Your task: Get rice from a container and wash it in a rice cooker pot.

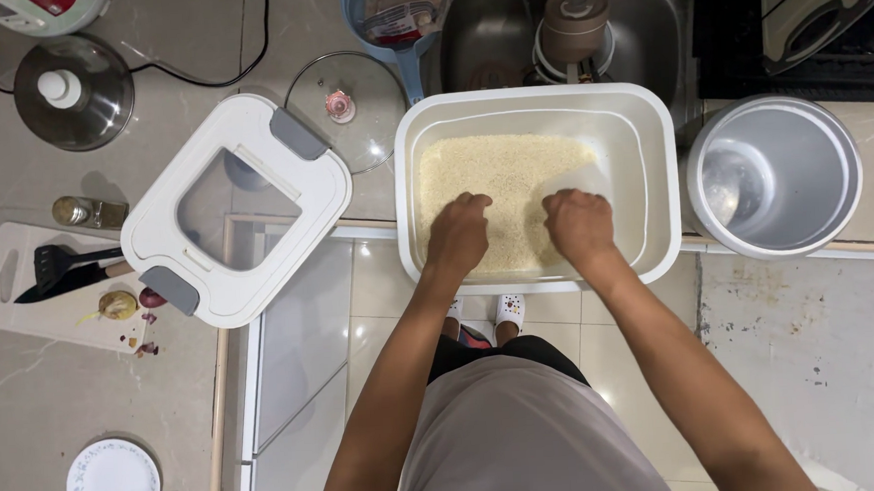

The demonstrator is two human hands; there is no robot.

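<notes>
left hand (459, 232) clenched in rice (498, 178) | right hand (579, 223) clenched in rice | bin (409, 177) at desk (46, 395) edge: scoop gently, keep grains inside

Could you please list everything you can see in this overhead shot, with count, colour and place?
rice container: one, white, at the counter edge, centre
rice: cream, heaped in the container's left part
scoop: one, clear, lying on the rice
inner pot: one, silver, right of the container
container lid: one, white with grey clasps, left of the container
glass lid: one, clear, behind the white lid
sink: one, steel, top centre, dishes inside
cutting board: one, white, far left, with a black knife
plate: one, white patterned, bottom left, spoon on it
left hand: fist pressed into the rice
right hand: fist on the rice, beside the scoop
</notes>
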